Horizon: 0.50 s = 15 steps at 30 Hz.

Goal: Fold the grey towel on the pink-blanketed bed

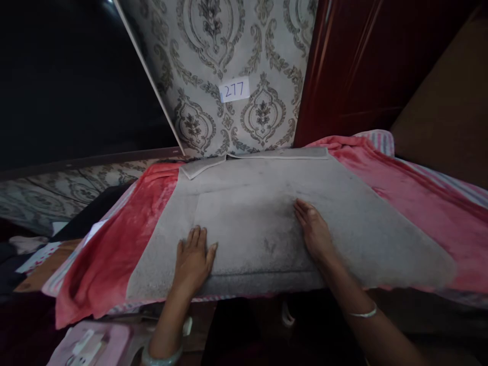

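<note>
A grey, fabric-like mat (236, 203) is spread over a red plush blanket (148, 208), with dark smudges on its middle. Its far edge is folded over in a narrow strip near the wall. My left hand (193, 259) lies flat on the mat's near left part, fingers stretched out and thumb apart. Further right, my right hand (314, 229) rests edge-down on the mat, its fingers extended and close together. Neither hand appears to grip anything, though the right palm is partly hidden.
Patterned wallpaper (263, 109) with a paper label (234, 89) reading 277 rises behind the mat. A large dark screen (76, 81) stands at the left, a dark red wooden panel (354, 66) at the right. Below left is a pink box (114, 338) with small items on it.
</note>
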Each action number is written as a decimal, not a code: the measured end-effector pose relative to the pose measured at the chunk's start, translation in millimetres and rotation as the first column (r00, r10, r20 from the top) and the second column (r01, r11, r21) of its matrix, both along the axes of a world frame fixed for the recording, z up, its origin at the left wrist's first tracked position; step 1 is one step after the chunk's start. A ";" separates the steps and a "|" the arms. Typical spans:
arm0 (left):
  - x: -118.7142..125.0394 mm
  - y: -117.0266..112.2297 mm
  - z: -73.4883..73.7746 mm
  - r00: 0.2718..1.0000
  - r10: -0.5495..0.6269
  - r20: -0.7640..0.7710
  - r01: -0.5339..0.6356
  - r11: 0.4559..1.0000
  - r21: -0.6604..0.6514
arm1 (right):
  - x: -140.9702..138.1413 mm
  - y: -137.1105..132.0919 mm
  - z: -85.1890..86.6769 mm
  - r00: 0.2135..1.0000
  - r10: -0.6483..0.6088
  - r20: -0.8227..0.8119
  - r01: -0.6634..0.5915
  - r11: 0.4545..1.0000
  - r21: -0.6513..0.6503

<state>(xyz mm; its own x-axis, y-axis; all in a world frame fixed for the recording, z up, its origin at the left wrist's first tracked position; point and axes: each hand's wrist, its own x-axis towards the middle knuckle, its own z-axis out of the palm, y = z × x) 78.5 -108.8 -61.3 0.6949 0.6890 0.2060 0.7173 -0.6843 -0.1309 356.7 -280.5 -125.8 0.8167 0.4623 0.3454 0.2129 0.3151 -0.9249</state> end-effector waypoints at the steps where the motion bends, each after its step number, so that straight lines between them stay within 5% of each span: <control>1: -0.1 2.9 4.8 1.000 0.024 0.001 -0.024 1.000 0.002 | 1.3 -0.8 0.8 1.000 -0.002 0.024 0.002 1.000 -0.013; 5: 28.1 10.0 34.7 0.999 -0.032 0.015 0.033 0.999 -0.032 | 17.3 10.0 24.1 0.970 -0.035 0.240 0.065 0.991 -0.120; 10: 120.0 12.2 69.1 0.962 -0.274 -0.012 0.265 0.942 -0.207 | 51.1 73.7 64.1 0.851 0.022 0.525 0.149 0.948 -0.281; 12: 154.3 13.7 67.8 0.952 -0.307 0.000 0.299 0.928 -0.222 | 58.0 98.3 62.4 0.830 0.012 0.558 0.241 0.894 -0.377; 15: 182.8 19.0 43.7 0.949 -0.314 0.032 0.314 0.929 -0.198 | 58.9 115.1 38.8 0.769 0.043 0.638 0.362 0.792 -0.491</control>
<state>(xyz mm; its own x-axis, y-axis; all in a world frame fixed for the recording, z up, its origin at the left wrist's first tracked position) 261.3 -89.9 -17.6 0.8823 0.4624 0.0878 0.4616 -0.8866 0.0305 415.6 -165.4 -87.0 0.6138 0.6119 0.4988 0.7648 -0.3042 -0.5679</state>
